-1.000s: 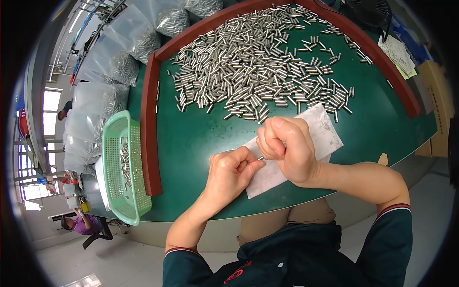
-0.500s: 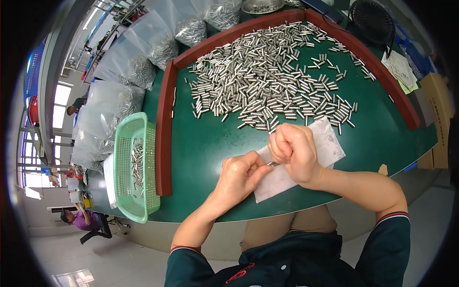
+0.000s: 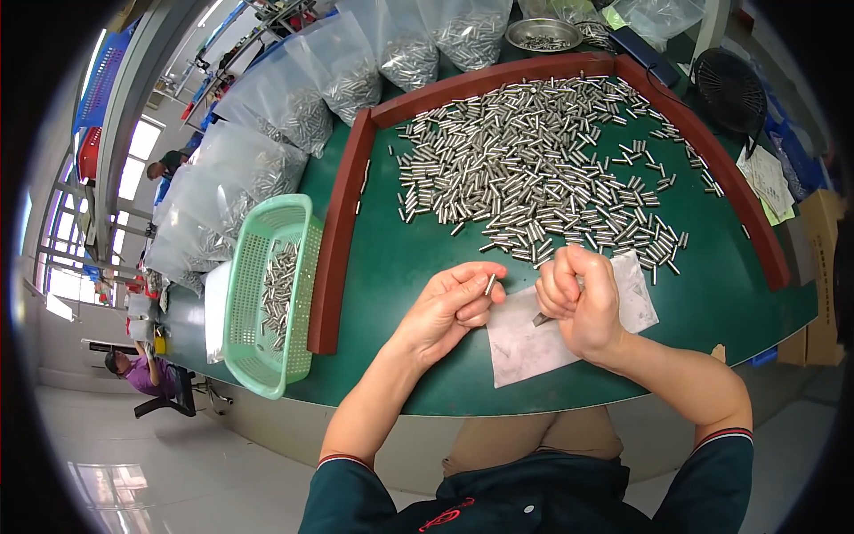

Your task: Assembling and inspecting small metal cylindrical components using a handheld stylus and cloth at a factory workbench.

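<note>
Head view: I see the left hand [image 3: 454, 307] pinching one metal pin [image 3: 490, 284] between thumb and fingers, above the green table [image 3: 400, 267]. Right hand [image 3: 583, 298] curled tight, grey piece [image 3: 541, 319] poking out, kind unclear, over white sheet [image 3: 516, 351]. Pin pile [image 3: 525, 169] beyond both hands.
</note>
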### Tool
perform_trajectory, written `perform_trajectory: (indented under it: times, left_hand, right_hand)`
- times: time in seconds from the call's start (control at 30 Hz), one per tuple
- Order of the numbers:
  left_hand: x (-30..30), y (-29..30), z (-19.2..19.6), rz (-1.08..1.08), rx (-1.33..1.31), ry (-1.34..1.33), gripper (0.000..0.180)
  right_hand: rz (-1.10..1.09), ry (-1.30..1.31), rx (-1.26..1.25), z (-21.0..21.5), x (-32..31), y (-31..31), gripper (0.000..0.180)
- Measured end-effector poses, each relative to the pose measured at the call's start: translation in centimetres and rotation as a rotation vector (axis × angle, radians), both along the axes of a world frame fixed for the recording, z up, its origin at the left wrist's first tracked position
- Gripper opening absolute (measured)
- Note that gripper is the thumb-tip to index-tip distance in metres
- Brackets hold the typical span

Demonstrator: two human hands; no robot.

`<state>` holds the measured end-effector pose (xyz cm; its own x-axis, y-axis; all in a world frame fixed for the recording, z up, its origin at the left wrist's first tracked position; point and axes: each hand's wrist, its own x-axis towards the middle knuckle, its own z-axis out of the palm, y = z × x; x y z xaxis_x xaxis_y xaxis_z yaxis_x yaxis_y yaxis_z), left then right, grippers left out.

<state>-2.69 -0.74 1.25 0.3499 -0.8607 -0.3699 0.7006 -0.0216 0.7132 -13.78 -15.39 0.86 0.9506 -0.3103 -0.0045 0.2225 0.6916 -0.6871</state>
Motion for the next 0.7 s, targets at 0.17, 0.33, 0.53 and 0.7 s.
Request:
perform_trajectory:
  times: [0.17, 0.33, 0.53, 0.7]
  left_hand:
    - [-0.3, -0.5, 0.4, 0.23, 0.03, -0.056, 0.026]
    - [0.5, -1.2, -0.9, 0.258, 0.367, -1.115, 0.018]
    - [0.6, -2.8, -1.4, 0.218, 0.557, -1.708, 0.017]
    - [0.4, -2.1, -0.9, 0.172, 0.529, -1.562, 0.012]
  right_hand:
    - [0.001, 0.015, -0.002, 0.0, 0.0, -0.1, 0.037]
    - [0.0, 0.02, 0.001, -0.1, 0.0, -0.1, 0.036]
    - [0.001, 0.015, -0.018, 0.2, -0.1, -0.2, 0.036]
    - [-0.008, 0.026, -0.019, 0.1, 0.0, -0.2, 0.036]
